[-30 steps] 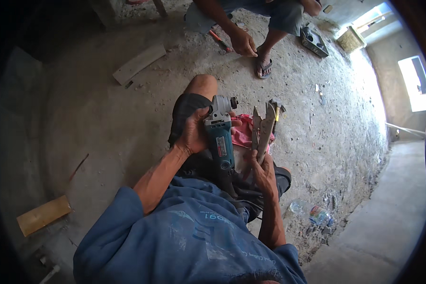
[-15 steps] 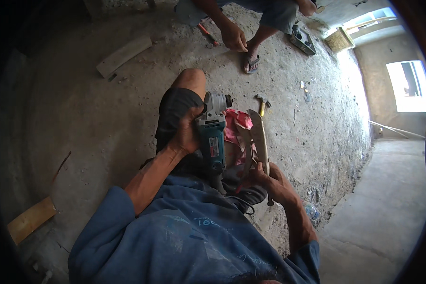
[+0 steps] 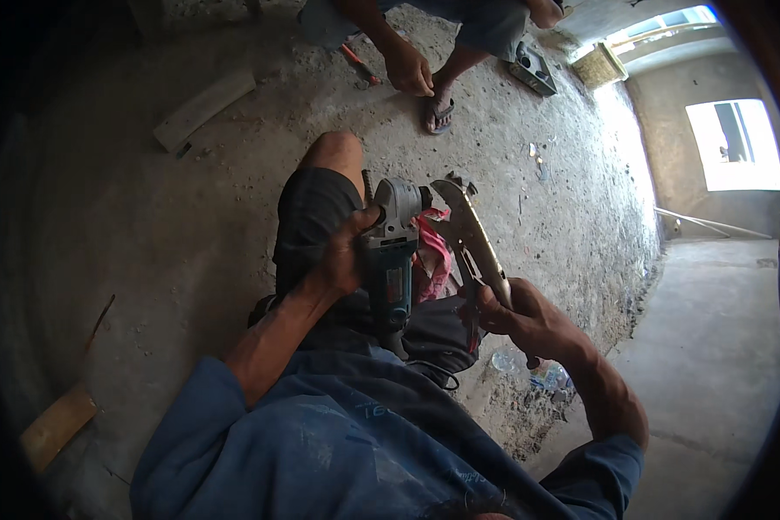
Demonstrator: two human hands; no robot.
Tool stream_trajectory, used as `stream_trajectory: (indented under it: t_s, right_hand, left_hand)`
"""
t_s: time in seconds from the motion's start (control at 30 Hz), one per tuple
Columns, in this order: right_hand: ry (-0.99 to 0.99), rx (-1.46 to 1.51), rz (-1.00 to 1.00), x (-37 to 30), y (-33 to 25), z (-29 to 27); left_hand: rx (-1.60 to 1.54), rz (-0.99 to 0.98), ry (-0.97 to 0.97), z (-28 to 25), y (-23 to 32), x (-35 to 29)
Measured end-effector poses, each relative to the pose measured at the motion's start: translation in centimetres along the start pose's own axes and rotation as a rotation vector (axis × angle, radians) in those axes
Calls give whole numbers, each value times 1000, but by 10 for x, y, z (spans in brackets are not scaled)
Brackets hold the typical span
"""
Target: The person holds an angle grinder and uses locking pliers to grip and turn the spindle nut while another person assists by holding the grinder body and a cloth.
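My left hand [image 3: 345, 256] is wrapped round the teal and grey angle grinder [image 3: 394, 286], which lies over my lap with its gear head pointing away from me. No disc shows on the spindle at the head's right side. My right hand [image 3: 533, 321] grips large metal locking pliers [image 3: 477, 234] by the handles. Their spread jaws are just right of the spindle; whether they touch it I cannot tell. Below the jaws, a pink-red cloth [image 3: 433, 260] lies between the two tools. Behind the pliers, a hammer [image 3: 471, 187] is mostly hidden.
Across from me a person squats, one hand [image 3: 409, 69] hanging by a sandalled foot. A red-handled tool [image 3: 360, 65] and a grey tray [image 3: 533, 69] lie near them. Boards [image 3: 204, 111] rest on the rough floor at left. Plastic bottles [image 3: 550, 375] lie beside my right forearm.
My right hand has swung outward to the right, tilting the locking pliers so their jaws come nearer the grinder's spindle. The whole view has shifted slightly.
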State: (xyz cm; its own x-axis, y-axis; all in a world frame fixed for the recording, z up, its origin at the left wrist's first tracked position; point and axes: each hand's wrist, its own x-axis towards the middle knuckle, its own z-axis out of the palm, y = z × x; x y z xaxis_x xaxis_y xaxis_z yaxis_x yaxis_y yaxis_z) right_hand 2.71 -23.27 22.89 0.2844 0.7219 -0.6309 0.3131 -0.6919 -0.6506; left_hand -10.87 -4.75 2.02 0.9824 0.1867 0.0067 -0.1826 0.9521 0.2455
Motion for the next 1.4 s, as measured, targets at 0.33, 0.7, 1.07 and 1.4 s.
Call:
stream_trajectory:
  t_s: [0.33, 0.7, 1.07, 1.4]
  right_hand:
    - [30, 44, 118, -21, -30, -7]
    - [142, -30, 48, -23, -43, -24]
    - [293, 149, -140, -25, -11, 25]
    - [261, 264, -35, -65, 47, 36]
  left_hand:
    - [-46, -69, -100, 17, 3, 4]
    - [248, 8, -37, 50, 46, 45]
    - [523, -9, -70, 45, 64, 40]
    - [591, -180, -88, 65, 15, 27]
